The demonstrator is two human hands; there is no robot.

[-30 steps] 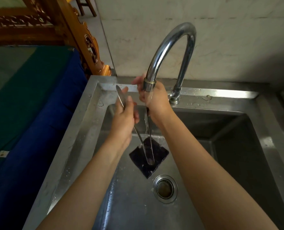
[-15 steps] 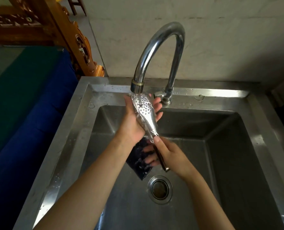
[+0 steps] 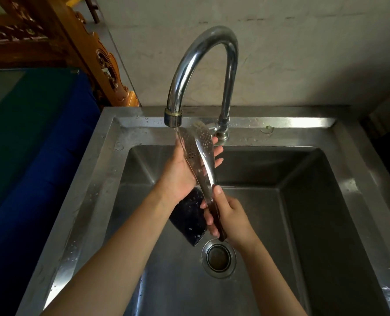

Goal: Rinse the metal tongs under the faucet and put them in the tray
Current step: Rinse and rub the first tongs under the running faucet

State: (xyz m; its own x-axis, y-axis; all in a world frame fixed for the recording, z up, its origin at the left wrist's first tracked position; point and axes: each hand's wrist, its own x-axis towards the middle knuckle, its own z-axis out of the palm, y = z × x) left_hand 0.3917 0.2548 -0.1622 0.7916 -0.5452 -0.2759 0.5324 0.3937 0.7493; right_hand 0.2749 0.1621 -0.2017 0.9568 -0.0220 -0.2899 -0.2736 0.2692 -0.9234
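I have the tongs (image 3: pixel 200 160) up under the faucet (image 3: pixel 203 71), their two perforated spoon ends just below the spout with a thin stream of water running onto them, all of it over the sink (image 3: pixel 349 201). My right hand (image 3: pixel 229 218) is wrapped tight around the handle end, thumb pressed along the top of the metal, and that is where the real hold is; my left hand (image 3: pixel 184 172) lies open and flat behind the blades, palm against them, cradling and rubbing, not clamping. I judge these to be light, stiff and springy, so the two arms want to splay unless I squeeze near the hinge end. Wet polished steel is slick, so I would keep my grip low on the narrow shank where my fingers can close right round it, not on the broad wet blades. Nothing here is fragile; a slip would only clatter into the basin near the drain (image 3: pixel 219 257) and the dark cloth (image 3: pixel 189 220). No tray is in sight yet
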